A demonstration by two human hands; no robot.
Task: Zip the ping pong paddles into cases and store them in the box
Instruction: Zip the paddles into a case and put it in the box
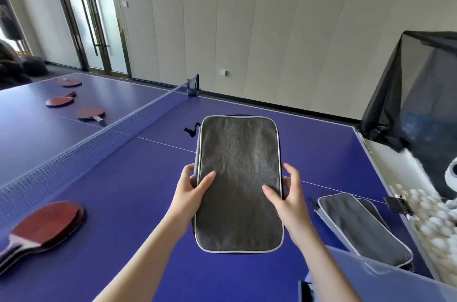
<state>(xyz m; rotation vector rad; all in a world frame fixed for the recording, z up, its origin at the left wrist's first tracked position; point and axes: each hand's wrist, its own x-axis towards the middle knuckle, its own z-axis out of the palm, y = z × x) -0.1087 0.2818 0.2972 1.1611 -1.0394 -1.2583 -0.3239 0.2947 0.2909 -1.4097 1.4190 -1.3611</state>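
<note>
I hold a grey fabric paddle case (238,178) with pale piping above the blue table, its flat side toward me. My left hand (195,188) grips its left edge, my right hand (286,190) its right edge. A black loop strap (191,129) sticks out at its far left corner. Whether its zip is closed is hidden. A second grey case (363,227) lies on the table at the right. A red paddle (44,227) lies near left; three more paddles (90,114) (59,101) (71,82) rest beyond the net. A pale translucent box edge (371,269) shows at the bottom right.
The net (99,141) crosses the table (123,203) from near left to far centre. At the right edge stands a ball machine with black mesh (420,94) over a tray of white balls (430,217). Glass doors and a wall lie beyond.
</note>
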